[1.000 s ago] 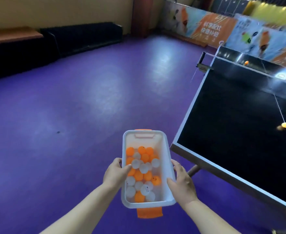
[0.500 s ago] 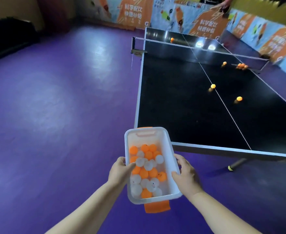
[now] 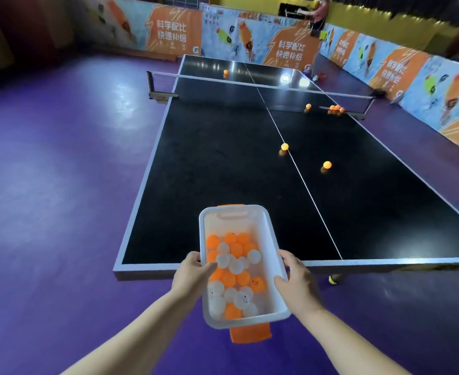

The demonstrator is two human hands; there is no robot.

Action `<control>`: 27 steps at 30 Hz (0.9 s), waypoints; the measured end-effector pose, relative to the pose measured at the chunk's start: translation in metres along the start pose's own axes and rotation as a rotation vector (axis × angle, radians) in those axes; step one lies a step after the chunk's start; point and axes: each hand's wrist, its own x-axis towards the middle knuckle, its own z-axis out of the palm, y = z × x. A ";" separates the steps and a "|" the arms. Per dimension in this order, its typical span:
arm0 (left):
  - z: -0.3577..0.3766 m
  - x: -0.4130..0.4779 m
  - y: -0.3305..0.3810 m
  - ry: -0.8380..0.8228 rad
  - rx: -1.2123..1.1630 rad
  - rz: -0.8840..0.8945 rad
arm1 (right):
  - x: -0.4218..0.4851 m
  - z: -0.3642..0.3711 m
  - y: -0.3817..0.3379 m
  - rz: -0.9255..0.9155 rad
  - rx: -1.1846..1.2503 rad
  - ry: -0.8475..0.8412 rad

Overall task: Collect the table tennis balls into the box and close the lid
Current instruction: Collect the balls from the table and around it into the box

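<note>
I carry a white plastic box (image 3: 266, 231) with orange clips, lid off, over the near edge of the table. My left hand (image 3: 193, 274) grips its left rim and my right hand (image 3: 297, 285) grips its right rim. Inside lie several orange and white balls (image 3: 235, 274). Loose orange balls rest on the black table tennis table (image 3: 223, 169): one on the centre line (image 3: 285, 146), one to its right (image 3: 327, 164), one near the net (image 3: 308, 106), a cluster by the net's right end (image 3: 336, 108), and one beyond the net (image 3: 225, 72). No lid shows.
The net (image 3: 250, 83) spans the table's middle. Purple floor (image 3: 60, 171) lies to the left and around. Orange and white banner barriers (image 3: 285, 47) line the far and right sides. A person stands behind the far barrier (image 3: 319, 12). A table wheel (image 3: 334, 279) shows below the near edge.
My view has swung right and forward, so the table now lies straight ahead. The box has come over the table's near edge. Both hands keep the same hold.
</note>
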 end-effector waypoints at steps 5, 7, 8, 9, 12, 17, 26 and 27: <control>0.068 0.036 0.045 -0.045 0.040 0.003 | 0.056 -0.045 0.043 0.023 -0.027 0.019; 0.087 0.053 0.063 -0.055 0.079 0.001 | 0.080 -0.057 0.055 0.019 -0.039 0.027; 0.096 0.064 0.070 -0.061 0.092 0.002 | 0.092 -0.062 0.060 0.017 -0.040 0.030; 0.104 0.076 0.077 -0.066 0.104 0.005 | 0.104 -0.066 0.064 0.023 -0.043 0.032; 0.128 0.115 0.099 -0.099 0.143 0.026 | 0.142 -0.077 0.076 0.044 -0.070 0.041; 0.172 0.179 0.152 -0.183 0.172 0.043 | 0.205 -0.104 0.092 0.111 -0.064 0.072; 0.235 0.278 0.218 -0.244 0.229 0.036 | 0.317 -0.128 0.117 0.231 -0.051 0.080; 0.240 0.286 0.221 -0.239 0.232 0.025 | 0.327 -0.129 0.120 0.239 -0.042 0.070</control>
